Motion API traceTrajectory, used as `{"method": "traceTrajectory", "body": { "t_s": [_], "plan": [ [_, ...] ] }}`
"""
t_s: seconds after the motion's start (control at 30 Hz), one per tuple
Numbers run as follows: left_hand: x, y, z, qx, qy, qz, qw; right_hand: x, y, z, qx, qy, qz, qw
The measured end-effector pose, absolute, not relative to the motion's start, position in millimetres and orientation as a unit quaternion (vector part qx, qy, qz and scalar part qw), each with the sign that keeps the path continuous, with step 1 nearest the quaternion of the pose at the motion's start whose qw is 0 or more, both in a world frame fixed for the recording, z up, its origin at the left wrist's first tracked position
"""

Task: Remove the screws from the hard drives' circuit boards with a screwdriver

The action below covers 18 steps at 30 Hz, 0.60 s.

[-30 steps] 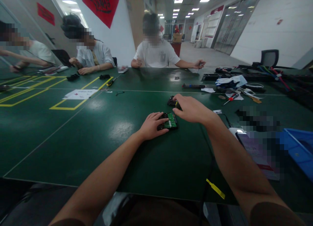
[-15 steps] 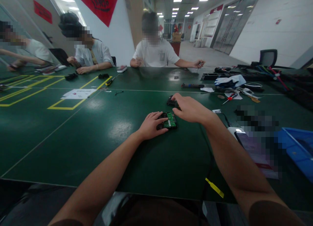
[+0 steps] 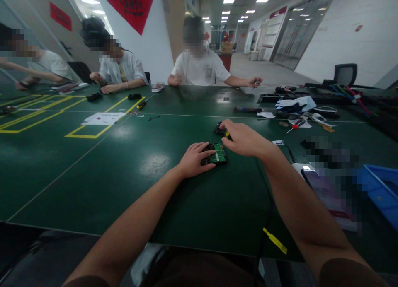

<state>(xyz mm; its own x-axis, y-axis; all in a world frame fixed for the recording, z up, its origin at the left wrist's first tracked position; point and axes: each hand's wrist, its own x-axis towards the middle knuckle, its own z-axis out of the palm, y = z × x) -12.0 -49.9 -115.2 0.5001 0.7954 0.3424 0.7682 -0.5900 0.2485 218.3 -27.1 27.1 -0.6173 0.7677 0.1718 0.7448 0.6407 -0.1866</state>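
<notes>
On the green table, my left hand [image 3: 196, 159] is laid over the left part of a hard drive [image 3: 220, 154], holding it down. The fingers reach across its top and the thumb runs along the near edge. The drive's black body and green circuit board show to the right of the fingers. My right hand [image 3: 244, 138] is closed around a yellow-and-black screwdriver [image 3: 228, 135], just beyond the drive's right end. Most of this tool is hidden by the fingers, its tip included. A small black part [image 3: 218, 129] lies behind the drive, partly covered by the right fingertips.
At right are a blue bin [image 3: 381, 187], a phone [image 3: 323, 187], a red-handled screwdriver [image 3: 295, 126] and a cloth [image 3: 295, 104]. A yellow strip [image 3: 275, 240] lies by the near edge. Yellow tape and a paper sheet [image 3: 104, 118] are at left. Several people sit opposite.
The whole view has shifted slightly to the right. More of the yellow on the screwdriver shows between my right fingers. Both hands keep nearly the same place on the table.
</notes>
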Motion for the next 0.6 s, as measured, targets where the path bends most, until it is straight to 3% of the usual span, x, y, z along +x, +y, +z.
{"method": "traceTrajectory", "body": {
  "t_s": [0.6],
  "plan": [
    [-12.2, -49.1, -115.0, 0.864, 0.455, 0.213, 0.033, 218.9, -22.8, 22.1, -0.386, -0.911, 0.049, 0.138]
  ]
}}
